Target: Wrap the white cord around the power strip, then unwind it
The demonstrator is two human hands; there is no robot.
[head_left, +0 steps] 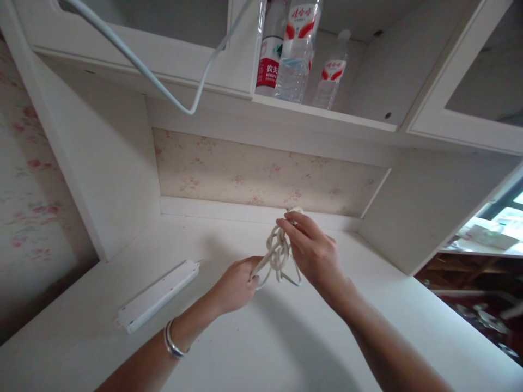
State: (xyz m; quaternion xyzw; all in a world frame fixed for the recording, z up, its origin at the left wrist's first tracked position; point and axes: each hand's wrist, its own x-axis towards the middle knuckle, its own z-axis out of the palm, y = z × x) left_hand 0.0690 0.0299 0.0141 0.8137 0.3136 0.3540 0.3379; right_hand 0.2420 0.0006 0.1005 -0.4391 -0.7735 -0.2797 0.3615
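Observation:
A tangled bundle of off-white cable [278, 255] hangs between my two hands above the white surface. My left hand [236, 284] is closed round a strand at the bundle's left side; a silver bangle circles that wrist. On the upper right of the bundle, my right hand [316, 251] pinches the cable with thumb and fingers, and a small loop shows past the fingertips. Left of my hands, a long white bar [159, 296] that looks like a power strip lies on the white surface [261, 348]. Whether its thin end lead joins the bundle, I cannot tell.
Overhead, a white cabinet [327, 126] holds several plastic bottles [294, 60]. A pale cable [163, 90] droops from the upper left in front of it. Side panels [106, 163] bound the niche, with flowered wallpaper [261, 171] behind. Shelves with blurred items stand far right.

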